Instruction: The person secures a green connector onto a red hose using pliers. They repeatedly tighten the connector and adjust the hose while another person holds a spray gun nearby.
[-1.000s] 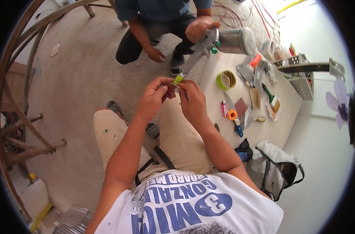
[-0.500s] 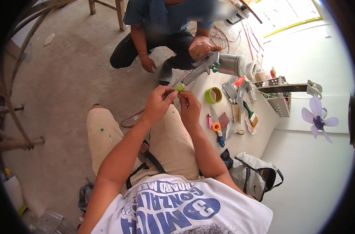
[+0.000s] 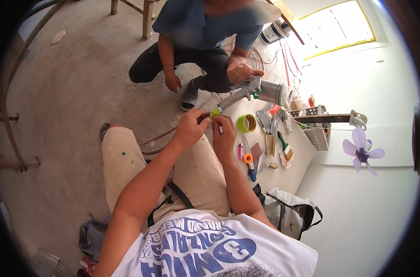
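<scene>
A grey spray gun (image 3: 240,93) with a metal cup (image 3: 272,92) is held by a crouching person's hand (image 3: 240,71) opposite me. Its handle end carries a small yellow-green fitting (image 3: 215,112). My left hand (image 3: 191,127) pinches at that fitting from the left. My right hand (image 3: 224,134) has its fingertips closed on the fitting from below right. Both my hands meet above my knee in beige shorts.
On the floor to the right lie a green tape roll (image 3: 247,123), an orange-handled knife (image 3: 249,161), a paintbrush (image 3: 285,148) and several small tools. A grey backpack (image 3: 289,213) sits by the white wall. Wooden legs (image 3: 147,16) stand at the far side.
The view has swung, so everything sits lower and further right in the picture. My hands stay on the fitting, and the other person keeps holding the spray gun.
</scene>
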Tool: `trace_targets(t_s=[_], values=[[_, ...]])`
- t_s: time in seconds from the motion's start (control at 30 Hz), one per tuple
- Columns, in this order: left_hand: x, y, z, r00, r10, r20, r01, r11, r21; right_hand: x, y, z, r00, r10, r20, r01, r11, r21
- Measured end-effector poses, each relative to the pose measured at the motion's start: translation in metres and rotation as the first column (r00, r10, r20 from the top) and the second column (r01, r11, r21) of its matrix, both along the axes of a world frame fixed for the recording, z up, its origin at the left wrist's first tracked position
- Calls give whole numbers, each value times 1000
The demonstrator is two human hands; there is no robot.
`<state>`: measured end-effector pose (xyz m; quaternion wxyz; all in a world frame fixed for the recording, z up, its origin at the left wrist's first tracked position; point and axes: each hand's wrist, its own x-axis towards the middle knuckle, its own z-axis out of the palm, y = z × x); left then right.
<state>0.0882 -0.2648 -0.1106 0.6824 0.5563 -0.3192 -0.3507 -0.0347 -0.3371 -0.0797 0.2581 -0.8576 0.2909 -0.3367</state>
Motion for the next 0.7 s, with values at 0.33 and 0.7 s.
trace_targets(t_s=[0.33,0.7], values=[[1,1,-1,990,-20,-138,13,998,-55,-9,-7,2,998,44,-36,-48,995,-91],[3,2,-2,974,-91,-207,86,996,-30,-9,-1,7,995,94,-44,-95,995,-28]])
